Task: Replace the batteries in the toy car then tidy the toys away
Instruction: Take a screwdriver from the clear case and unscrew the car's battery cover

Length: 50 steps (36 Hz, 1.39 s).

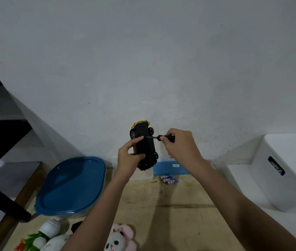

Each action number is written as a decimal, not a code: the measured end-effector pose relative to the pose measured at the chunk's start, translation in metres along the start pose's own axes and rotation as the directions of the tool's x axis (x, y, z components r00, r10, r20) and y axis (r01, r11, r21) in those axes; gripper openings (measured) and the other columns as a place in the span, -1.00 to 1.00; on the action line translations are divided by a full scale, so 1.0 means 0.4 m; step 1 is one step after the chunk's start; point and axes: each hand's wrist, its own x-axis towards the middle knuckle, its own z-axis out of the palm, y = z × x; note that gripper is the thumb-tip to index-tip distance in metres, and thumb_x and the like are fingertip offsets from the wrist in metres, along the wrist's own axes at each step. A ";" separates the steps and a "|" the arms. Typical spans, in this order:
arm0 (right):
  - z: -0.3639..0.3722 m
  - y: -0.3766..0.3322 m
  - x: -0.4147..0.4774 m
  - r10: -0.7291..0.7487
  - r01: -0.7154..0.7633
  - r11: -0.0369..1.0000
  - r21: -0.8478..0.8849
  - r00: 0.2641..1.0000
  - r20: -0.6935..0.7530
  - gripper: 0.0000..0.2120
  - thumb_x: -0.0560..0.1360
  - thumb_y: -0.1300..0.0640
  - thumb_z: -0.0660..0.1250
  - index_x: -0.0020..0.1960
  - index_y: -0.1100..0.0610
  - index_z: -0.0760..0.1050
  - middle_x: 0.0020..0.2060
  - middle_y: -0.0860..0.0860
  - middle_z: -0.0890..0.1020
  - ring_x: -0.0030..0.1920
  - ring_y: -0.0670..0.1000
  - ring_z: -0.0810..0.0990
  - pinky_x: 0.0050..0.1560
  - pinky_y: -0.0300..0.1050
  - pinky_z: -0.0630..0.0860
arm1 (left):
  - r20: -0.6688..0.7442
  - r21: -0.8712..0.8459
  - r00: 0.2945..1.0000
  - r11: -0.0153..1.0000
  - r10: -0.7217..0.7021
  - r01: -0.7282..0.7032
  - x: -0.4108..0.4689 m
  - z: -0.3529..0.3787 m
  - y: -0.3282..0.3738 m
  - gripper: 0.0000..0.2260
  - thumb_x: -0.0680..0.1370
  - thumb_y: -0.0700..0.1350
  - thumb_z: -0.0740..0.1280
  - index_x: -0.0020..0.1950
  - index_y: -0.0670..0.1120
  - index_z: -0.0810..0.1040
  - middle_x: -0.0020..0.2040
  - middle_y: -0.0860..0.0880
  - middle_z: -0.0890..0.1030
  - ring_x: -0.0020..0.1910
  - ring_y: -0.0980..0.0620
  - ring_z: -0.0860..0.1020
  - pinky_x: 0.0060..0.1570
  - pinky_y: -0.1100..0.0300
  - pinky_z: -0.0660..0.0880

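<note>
A yellow-and-black toy car (pixel 144 142) is held up in the air with its black underside facing me. My left hand (pixel 130 153) grips it from the left side. My right hand (pixel 178 144) holds a black screwdriver (pixel 161 137) whose tip touches the car's underside. Three blue-and-white batteries (pixel 168 179) lie on the wooden table (pixel 170 214) below. Soft toys lie at the near edge: a pink-eared plush (pixel 120 239) and a white plush with green and red (pixel 42 236).
A blue-lidded container (pixel 71 185) sits at the left. A blue flat box (pixel 168 168) and a clear box lie against the wall. A white bin (pixel 286 171) stands at the right. A dark frame (pixel 0 198) crosses the left.
</note>
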 end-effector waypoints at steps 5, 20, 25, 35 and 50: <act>-0.014 0.005 0.002 0.097 -0.103 0.984 0.144 0.994 0.050 -0.82 0.52 0.13 0.32 -0.10 0.26 0.56 -0.41 0.09 0.56 -0.48 -0.01 0.55 -0.45 -0.26 0.54 | 0.002 0.000 1.000 1.000 0.007 -0.007 -0.003 -0.002 -0.002 -0.46 0.34 -0.56 0.33 0.10 0.02 0.58 0.08 0.01 0.54 0.00 0.15 0.52 -0.25 0.39 0.55; -0.001 -0.023 0.003 -0.130 0.136 0.981 -0.140 0.990 0.052 -0.75 0.57 0.07 0.21 0.19 0.15 0.48 -0.08 0.02 0.40 -0.04 0.04 0.49 -0.07 -0.16 0.42 | -0.013 0.000 1.000 1.000 -0.028 0.028 0.001 -0.005 -0.011 -0.46 0.33 -0.55 0.35 0.08 0.04 0.59 0.07 0.02 0.54 0.12 -0.07 0.50 -0.20 0.24 0.61; 0.003 -0.034 0.008 -0.160 0.163 0.953 -0.254 0.987 0.035 -0.76 0.61 0.08 0.11 0.06 0.21 0.46 -0.12 0.07 0.46 -0.14 0.01 0.40 -0.20 -0.19 0.29 | -0.036 -0.030 0.998 0.998 -0.050 0.049 0.006 -0.015 -0.014 -0.44 0.32 -0.54 0.36 0.05 0.08 0.61 0.05 0.09 0.56 0.14 -0.07 0.50 -0.05 -0.02 0.61; 0.003 -0.060 0.005 -0.186 0.184 0.975 -0.128 0.983 -0.001 -0.74 0.60 0.01 0.12 0.15 0.16 0.40 -0.03 0.02 0.40 -0.07 0.03 0.49 -0.12 -0.14 0.46 | -0.031 -0.085 0.996 0.993 -0.088 0.085 0.005 -0.012 -0.016 -0.45 0.31 -0.54 0.37 0.00 0.11 0.62 0.09 0.02 0.58 0.13 -0.09 0.53 -0.02 -0.09 0.60; -0.024 -0.042 0.040 -0.257 0.257 0.959 -0.116 0.966 0.014 -0.93 0.53 0.17 0.28 -0.06 0.19 0.47 -0.13 0.03 0.48 -0.15 0.02 0.52 -0.07 0.02 0.54 | -0.024 -0.181 0.989 0.973 -0.149 0.142 0.012 -0.004 0.000 -0.44 0.33 -0.55 0.34 0.01 0.10 0.61 0.08 0.06 0.57 0.16 -0.11 0.51 -0.15 0.01 0.62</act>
